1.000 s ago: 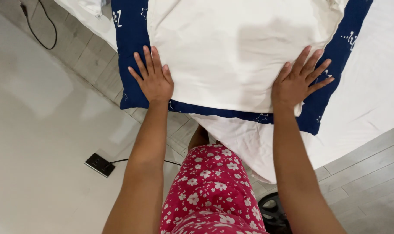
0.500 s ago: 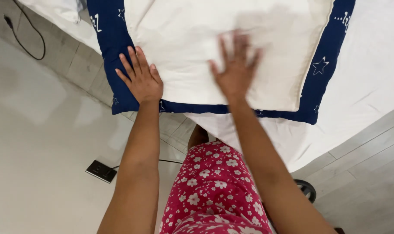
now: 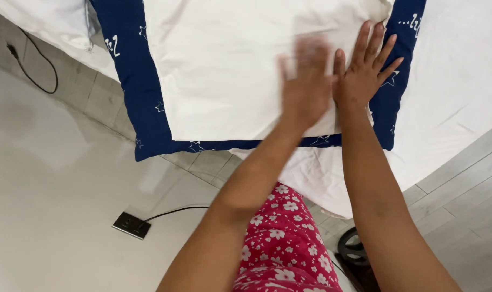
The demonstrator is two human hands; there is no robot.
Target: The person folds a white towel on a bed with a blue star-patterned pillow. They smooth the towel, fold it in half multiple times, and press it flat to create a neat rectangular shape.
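Note:
A white folded cloth lies flat on a dark blue blanket printed with small white stars, spread over a bed. My left hand, blurred with motion, presses flat on the white cloth near its right part. Right beside it my right hand lies flat with fingers spread, over the cloth's right edge and the blue border. Neither hand holds anything.
A white sheet covers the bed to the right and hangs over its corner. On the pale floor lie a black power brick with its cord and a black cable at the left. A dark round object sits by my feet.
My left hand has swept rightward across the white cloth, from its left side to beside my right hand. My right hand slid back toward the right edge. The view shifted left.

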